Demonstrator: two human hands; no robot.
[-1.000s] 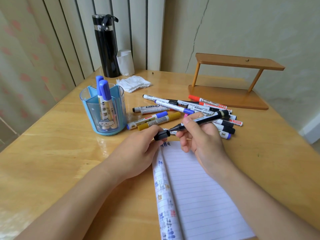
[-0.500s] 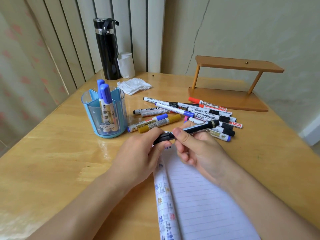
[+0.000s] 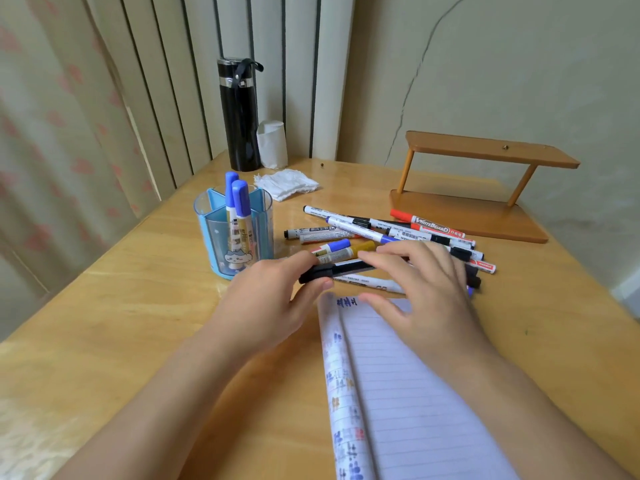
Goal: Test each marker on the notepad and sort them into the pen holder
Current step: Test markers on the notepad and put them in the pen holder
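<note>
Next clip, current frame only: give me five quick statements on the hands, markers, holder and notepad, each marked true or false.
1. The pen holder holds two blue-capped markers. True.
2. The left hand grips a black marker. True.
3. The notepad page is completely blank. False: blue scribbles sit at its top.
4. The black flask lies on its side. False: it stands upright.
5. The right hand is clenched into a fist. False: its fingers are straight, above the black marker.

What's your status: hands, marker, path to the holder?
Left hand grips black marker at cap end; right hand open, fingers over it. Cap looks on. Pen holder just left, two blue-capped markers inside; nothing between.
</note>
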